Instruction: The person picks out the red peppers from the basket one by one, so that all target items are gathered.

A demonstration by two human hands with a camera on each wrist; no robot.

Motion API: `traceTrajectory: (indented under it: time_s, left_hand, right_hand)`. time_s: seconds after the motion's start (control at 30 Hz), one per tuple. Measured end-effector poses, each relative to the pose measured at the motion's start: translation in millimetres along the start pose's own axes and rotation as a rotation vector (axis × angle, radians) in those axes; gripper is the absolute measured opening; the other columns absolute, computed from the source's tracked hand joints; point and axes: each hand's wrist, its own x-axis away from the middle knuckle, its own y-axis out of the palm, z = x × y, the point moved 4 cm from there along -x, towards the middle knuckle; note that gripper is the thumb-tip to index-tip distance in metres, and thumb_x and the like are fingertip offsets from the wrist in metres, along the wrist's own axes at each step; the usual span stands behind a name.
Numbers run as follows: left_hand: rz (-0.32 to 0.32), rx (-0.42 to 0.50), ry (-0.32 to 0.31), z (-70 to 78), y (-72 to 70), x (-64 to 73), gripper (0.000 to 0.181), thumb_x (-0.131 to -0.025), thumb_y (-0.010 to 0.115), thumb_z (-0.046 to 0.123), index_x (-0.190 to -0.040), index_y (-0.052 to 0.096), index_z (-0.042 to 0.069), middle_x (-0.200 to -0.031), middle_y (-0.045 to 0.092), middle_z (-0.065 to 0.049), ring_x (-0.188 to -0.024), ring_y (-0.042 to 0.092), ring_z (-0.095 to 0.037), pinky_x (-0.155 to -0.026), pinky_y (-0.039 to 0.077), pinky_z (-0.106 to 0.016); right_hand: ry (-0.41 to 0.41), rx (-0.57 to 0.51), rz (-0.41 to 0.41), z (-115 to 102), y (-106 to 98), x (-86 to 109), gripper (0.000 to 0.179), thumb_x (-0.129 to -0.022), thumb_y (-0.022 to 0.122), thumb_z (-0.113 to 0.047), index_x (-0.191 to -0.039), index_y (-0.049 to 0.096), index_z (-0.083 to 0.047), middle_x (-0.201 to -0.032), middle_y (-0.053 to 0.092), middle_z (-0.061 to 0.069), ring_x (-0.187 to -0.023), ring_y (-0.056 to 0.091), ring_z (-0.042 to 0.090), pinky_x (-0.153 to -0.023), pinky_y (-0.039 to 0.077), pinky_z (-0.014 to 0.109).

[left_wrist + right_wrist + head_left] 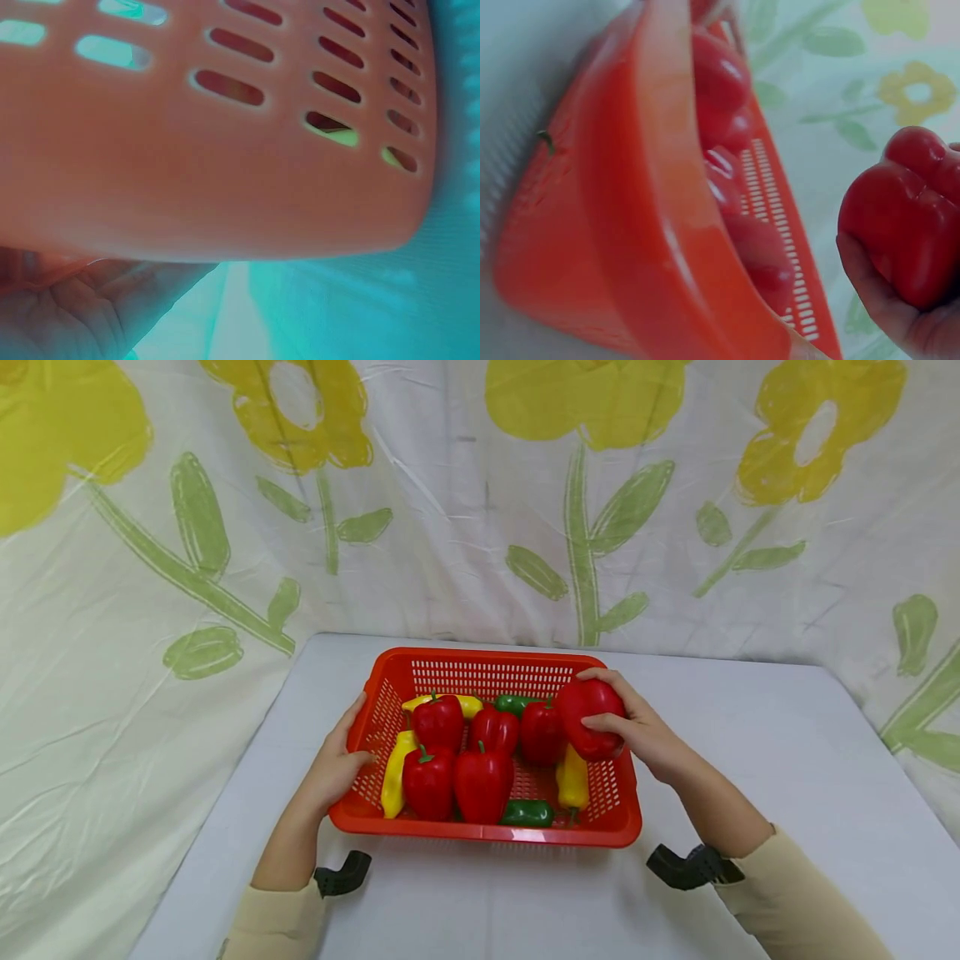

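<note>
Held pepper: the held pepper (588, 720) is red and is placed at the right end of the basket (487, 833) in the head view, covering part of its right wall; from the right hand (641, 722) it lies to the left of the frame.
Right hand: it holds this pepper, with the fingers bent over the upper side and the thumb across the nearer side; it is clearly the nearer hand to it.
Gap: in the right wrist view the flowered cloth (450, 552) shows between the held pepper and the basket, so I judge that it is raised and does not touch the rim.
Long axis: difficult to say (no stem is visible, only a lobed end in the right wrist view).
Left hand: the left hand (339, 768) grips the left end of the basket, thumb at the rim and fingers along the outside, far across the basket from the held pepper.
Basket: its long side runs from left to right in the frame, over the white surface (750, 760).
Neighbours: a yellow pepper (573, 781) lies just below the held pepper in the frame; five red peppers (483, 785) fill the middle.
</note>
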Motion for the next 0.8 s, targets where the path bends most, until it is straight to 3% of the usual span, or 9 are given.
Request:
traceTrajectory:
  time_s: [0.4, 0.6, 0.8]
  left_hand:
    - [-0.003, -0.017, -0.014, 0.4, 0.0, -0.2, 0.084, -0.086, 0.043, -0.004, -0.15, 0.005, 0.036, -0.155, 0.016, -0.012, -0.126, 0.039, -0.038, -0.091, 0.05, -0.047]
    - [0.0, -0.026, -0.013, 0.5, -0.1, 0.2, 0.084, -0.086, 0.043, -0.004, -0.15, 0.005, 0.035, -0.155, 0.015, -0.012, -0.126, 0.039, -0.038, -0.092, 0.049, -0.047]
    - [0.0, -0.017, -0.009, 1.0, 0.0, 0.3, 0.084, -0.085, 0.043, -0.004, -0.15, 0.006, 0.036, -0.155, 0.017, -0.012, -0.126, 0.04, -0.038, -0.092, 0.049, -0.047]
  right_hand:
    - [-0.08, -0.103, 0.15, 7.8, -28.2, 10.7, 0.045, -0.093, 0.048, -0.01, -0.13, 0.038, -0.031, -0.125, 0.039, -0.004, -0.11, 0.042, 0.018, -0.074, 0.055, 0.024]
    - [-0.178, -0.109, 0.191, 13.1, -41.8, 12.0, 0.05, -0.091, 0.049, -0.003, -0.133, 0.038, -0.027, -0.126, 0.039, -0.007, -0.111, 0.042, 0.014, -0.072, 0.055, 0.022]
    - [-0.181, -0.136, 0.228, 26.5, -53.5, 8.8, 0.049, -0.092, 0.048, -0.004, -0.134, 0.038, -0.028, -0.126, 0.039, -0.008, -0.111, 0.041, 0.014, -0.072, 0.054, 0.02]
